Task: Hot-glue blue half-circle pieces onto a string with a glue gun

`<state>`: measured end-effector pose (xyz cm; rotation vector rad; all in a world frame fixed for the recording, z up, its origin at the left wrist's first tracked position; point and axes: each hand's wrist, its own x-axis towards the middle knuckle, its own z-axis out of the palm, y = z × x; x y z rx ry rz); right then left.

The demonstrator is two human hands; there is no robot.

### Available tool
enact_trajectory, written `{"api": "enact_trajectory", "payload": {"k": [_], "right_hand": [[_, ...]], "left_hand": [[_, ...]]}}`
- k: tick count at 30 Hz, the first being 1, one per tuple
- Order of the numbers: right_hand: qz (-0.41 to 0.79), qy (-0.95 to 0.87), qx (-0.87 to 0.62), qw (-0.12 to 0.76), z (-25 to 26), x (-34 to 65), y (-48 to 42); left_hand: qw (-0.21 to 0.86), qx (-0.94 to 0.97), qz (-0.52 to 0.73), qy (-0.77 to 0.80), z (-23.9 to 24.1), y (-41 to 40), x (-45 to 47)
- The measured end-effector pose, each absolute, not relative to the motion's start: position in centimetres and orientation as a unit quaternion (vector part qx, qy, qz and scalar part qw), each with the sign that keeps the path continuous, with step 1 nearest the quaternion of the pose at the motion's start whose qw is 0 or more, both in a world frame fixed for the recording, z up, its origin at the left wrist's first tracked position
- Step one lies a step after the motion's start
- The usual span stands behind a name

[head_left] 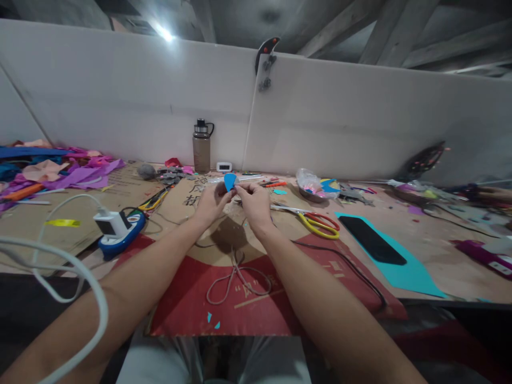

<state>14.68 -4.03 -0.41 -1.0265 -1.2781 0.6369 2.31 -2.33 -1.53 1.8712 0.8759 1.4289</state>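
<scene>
A small blue piece point(230, 182), rounded at its top like a petal, is pinched between my two hands above the cardboard. My left hand point(214, 201) grips it from the left with thumb and fingers together. From the right, the fingertips of my right hand point(254, 201) close at its lower edge. Below my hands, a looped cord point(232, 274) lies on the red and brown cardboard sheet point(188, 298). To the right of my right hand rest scissors with red and yellow handles point(320, 224).
A blue power strip point(122, 240) with a white charger and cable is at left, near coloured scraps point(80, 173). A bottle point(201, 146) stands by the partition. A black phone point(372, 240) lies on turquoise sheet point(416, 277) at right; a bowl point(312, 194) holds wrapped scraps.
</scene>
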Motion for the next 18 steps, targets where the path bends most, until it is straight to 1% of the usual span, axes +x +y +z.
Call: {"api": "enact_trajectory", "payload": {"k": [6, 12, 18], "right_hand": [[0.274, -0.567, -0.453, 0.631, -0.5, 14.7, -4.0], [0.292, -0.560, -0.439, 0.638, -0.8, 14.8, -3.6], [0.297, -0.566, -0.447, 0.626, -0.7, 14.7, -3.9]], "left_hand": [[0.170, 0.744, 0.518, 0.385, -0.7, -3.1, 1.9], [0.163, 0.739, 0.524, 0.391, -0.6, -3.2, 2.1], [0.105, 0.741, 0.513, 0.420, -0.3, -3.6, 2.1]]}}
